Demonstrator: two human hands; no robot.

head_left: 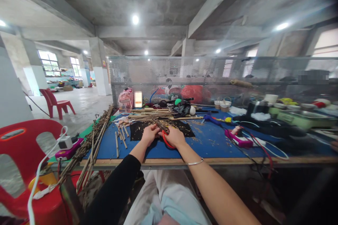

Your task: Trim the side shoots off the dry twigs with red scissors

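My left hand [149, 135] is closed around a thin dry stick [160, 125] that points up and away over a black mat [182, 128]. My right hand [174, 136] grips red-handled scissors [166, 140], whose blades meet the stick between my two hands. Both hands hover over the blue table top [208, 142] near its front edge. A silver bangle [195, 162] circles my right wrist. Short cut stick pieces [120, 137] lie to the left of my left hand.
A bundle of long sticks [96, 140] lies along the table's left edge. A purple glue gun [239, 137] with cables sits to the right. Red plastic chairs [26, 168] stand at the left. A mesh screen [211, 74] backs the table; bottles, cups and trays crowd the far side.
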